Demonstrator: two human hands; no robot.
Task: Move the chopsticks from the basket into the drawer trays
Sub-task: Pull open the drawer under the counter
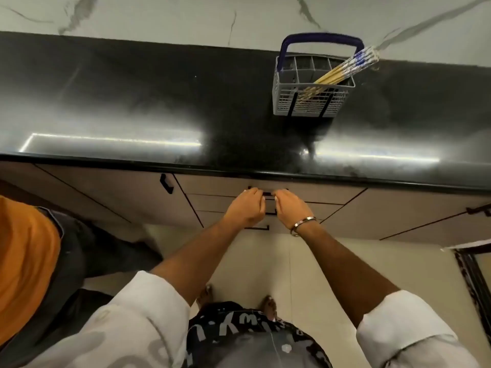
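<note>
A grey plastic basket (289, 102) with a blue handle stands on the black countertop, far right of centre. Several chopsticks (342, 69) with yellow shafts and blue-white tops lean out of its right side. Below the counter edge, my left hand (245, 208) and my right hand (292, 208) sit side by side, fingers curled on the black handle (267, 193) of the top drawer. The drawer is shut, so its trays are hidden. A metal bangle circles my right wrist.
The glossy black countertop (132, 115) runs the full width, backed by a white marbled wall. Two more drawer handles (256, 228) sit below my hands. Another person in orange and dark clothes (32, 261) stands close at the left. A cabinet handle (166, 184) is left of the drawers.
</note>
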